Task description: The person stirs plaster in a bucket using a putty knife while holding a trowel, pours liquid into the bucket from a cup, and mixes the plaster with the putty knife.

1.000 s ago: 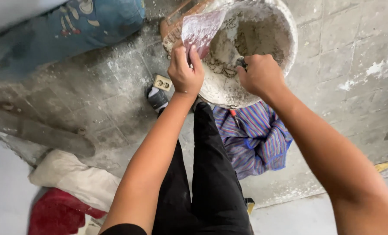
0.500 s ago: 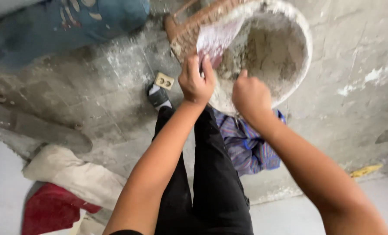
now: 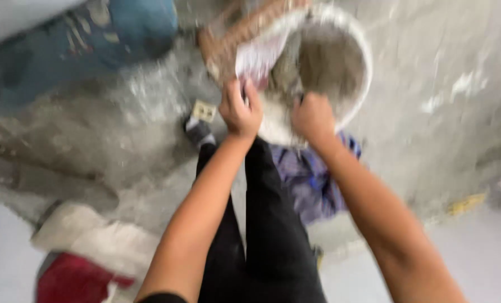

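Head view: both hands clamped on upright, blurred white bucket, mouth skyward, plastic sheet in left.

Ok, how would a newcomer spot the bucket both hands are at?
Start from the grey concrete floor and follow the two bare arms upward. The left hand and right hand meet at the near rim of a round white bucket. It alone is round, caked grey inside, unlike the striped purple cloth below.
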